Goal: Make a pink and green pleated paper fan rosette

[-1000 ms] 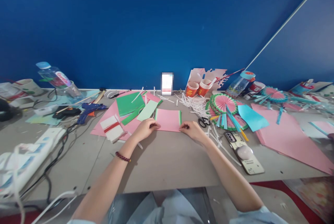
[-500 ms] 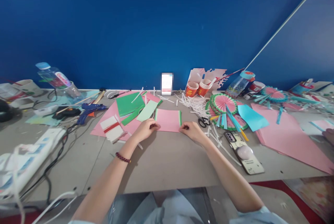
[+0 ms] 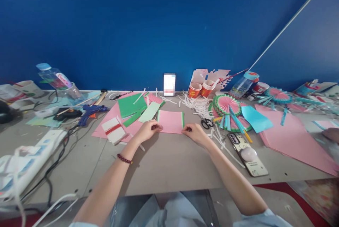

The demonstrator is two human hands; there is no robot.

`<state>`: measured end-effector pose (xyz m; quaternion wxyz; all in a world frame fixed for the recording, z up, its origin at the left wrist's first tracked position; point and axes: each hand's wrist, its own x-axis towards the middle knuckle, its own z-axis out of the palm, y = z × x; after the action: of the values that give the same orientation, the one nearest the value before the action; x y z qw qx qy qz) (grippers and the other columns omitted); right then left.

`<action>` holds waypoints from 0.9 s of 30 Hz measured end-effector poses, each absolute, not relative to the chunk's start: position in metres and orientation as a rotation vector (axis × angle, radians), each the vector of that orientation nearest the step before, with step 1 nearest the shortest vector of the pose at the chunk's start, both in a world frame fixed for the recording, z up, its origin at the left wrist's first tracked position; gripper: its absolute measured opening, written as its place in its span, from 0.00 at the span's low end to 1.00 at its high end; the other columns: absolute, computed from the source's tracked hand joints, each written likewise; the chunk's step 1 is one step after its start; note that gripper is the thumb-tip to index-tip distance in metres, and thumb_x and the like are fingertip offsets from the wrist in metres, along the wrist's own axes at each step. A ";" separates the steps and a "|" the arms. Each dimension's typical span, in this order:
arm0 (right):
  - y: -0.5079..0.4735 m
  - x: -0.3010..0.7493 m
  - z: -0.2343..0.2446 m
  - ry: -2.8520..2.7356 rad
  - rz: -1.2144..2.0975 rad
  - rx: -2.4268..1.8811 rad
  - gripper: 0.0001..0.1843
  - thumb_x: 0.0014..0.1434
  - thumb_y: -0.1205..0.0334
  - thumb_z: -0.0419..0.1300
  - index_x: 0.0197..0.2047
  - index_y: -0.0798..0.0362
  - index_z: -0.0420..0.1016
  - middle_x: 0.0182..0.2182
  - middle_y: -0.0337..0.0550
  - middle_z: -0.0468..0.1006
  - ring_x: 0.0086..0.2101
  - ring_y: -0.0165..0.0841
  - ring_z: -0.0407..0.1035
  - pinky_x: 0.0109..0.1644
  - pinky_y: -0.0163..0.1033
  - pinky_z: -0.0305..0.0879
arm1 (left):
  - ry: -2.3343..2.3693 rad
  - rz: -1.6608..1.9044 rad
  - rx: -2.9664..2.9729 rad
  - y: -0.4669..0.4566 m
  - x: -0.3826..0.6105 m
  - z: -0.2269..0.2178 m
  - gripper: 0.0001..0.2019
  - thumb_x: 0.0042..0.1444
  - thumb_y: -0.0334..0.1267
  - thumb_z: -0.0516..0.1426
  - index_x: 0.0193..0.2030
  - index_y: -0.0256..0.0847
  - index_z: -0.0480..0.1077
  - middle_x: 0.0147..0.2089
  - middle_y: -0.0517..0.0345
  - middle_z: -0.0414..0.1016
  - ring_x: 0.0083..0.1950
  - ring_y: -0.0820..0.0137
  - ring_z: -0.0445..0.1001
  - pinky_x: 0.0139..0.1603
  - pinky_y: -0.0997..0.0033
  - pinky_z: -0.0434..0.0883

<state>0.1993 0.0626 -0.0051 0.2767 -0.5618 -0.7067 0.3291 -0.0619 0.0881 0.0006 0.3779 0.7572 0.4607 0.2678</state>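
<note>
A small pink paper sheet with green side edges [image 3: 171,121] lies flat on the grey table [image 3: 164,163]. My left hand [image 3: 147,130] pinches its near left corner, fingers curled. My right hand [image 3: 195,132] pinches its near right corner the same way. A beaded bracelet [image 3: 124,159] is on my left wrist.
Green and pink paper sheets [image 3: 129,108] lie at left, with a blue glue gun [image 3: 90,111], cables and a power strip [image 3: 31,160]. At right are scissors [image 3: 207,124], a phone [image 3: 248,154], pleated paper fans [image 3: 227,112], red cups [image 3: 201,89], a large pink sheet [image 3: 293,138]. Another person's hand [image 3: 331,134] shows at far right.
My hands and the pink sheet have stayed put. The other person's hand at the far right edge has come a little further into view.
</note>
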 end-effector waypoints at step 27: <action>0.062 0.199 -0.004 -1.917 0.866 -1.509 0.06 0.49 0.64 0.59 0.25 0.55 0.76 0.23 0.39 0.77 0.27 0.30 0.67 0.32 0.32 0.59 | 1.182 0.630 2.012 0.083 -0.063 0.002 0.08 0.52 0.41 0.56 0.33 0.38 0.73 0.36 0.53 0.75 0.34 0.68 0.71 0.36 0.69 0.68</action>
<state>0.1994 0.0624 -0.0037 0.2730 -0.5607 -0.7124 0.3218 -0.0632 0.0830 0.0020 0.3546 0.7784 0.4572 0.2436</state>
